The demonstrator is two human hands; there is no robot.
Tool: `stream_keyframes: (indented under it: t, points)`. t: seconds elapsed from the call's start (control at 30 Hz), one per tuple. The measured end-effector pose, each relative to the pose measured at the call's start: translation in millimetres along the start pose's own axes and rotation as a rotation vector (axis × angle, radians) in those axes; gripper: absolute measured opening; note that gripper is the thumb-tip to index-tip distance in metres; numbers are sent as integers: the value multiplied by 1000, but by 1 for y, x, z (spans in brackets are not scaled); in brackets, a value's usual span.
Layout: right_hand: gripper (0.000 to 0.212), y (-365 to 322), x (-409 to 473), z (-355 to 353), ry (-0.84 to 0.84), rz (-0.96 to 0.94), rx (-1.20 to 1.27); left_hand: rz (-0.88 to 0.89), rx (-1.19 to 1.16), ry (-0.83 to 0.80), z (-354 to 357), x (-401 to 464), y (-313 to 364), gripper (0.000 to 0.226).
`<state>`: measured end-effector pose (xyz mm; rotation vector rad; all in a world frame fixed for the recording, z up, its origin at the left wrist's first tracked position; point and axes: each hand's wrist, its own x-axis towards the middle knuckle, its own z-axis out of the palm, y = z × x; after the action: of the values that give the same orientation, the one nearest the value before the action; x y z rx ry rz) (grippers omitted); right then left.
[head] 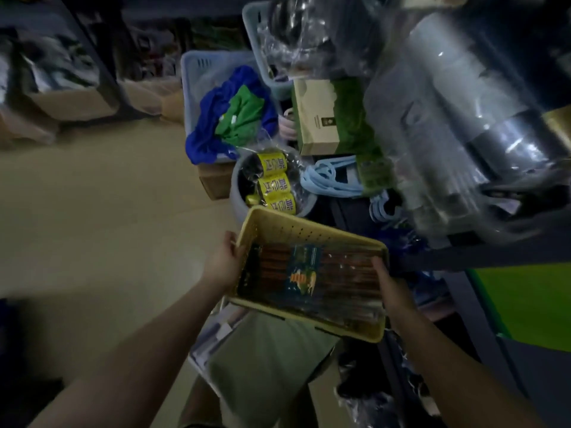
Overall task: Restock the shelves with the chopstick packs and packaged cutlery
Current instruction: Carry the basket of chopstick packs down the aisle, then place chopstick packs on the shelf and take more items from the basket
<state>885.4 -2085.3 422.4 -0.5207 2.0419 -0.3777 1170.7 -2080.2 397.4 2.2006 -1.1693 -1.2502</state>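
A yellow perforated plastic basket is held up in front of me, tilted. Inside it lie chopstick packs, dark brown sticks in clear wrap with a blue printed label. My left hand grips the basket's left rim. My right hand holds its right side, thumb over the rim near the packs. A dark shelf edge runs just right of the basket.
A grey tub with yellow-labelled rolls stands beyond the basket. Behind it are a pale blue crate with blue and green cloth, a beige and green box, light blue hangers and clear-wrapped goods on the right. Tan floor lies left.
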Motion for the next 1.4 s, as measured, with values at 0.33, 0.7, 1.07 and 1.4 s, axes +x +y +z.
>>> stream_keyframes:
  t: [0.33, 0.7, 1.07, 1.4]
  points:
    - [51, 18, -26, -9, -64, 79, 70, 209, 139, 3, -17, 34, 38, 27]
    - [41, 80, -99, -10, 23, 308, 100, 372, 359, -365, -16, 1, 44, 27]
    - [62, 108, -99, 2, 358, 54, -345, 492, 500, -522, -3, -6, 54, 40]
    - [94, 47, -43, 7, 45, -257, -1093, 586, 542, -253, -8, -12, 37, 45]
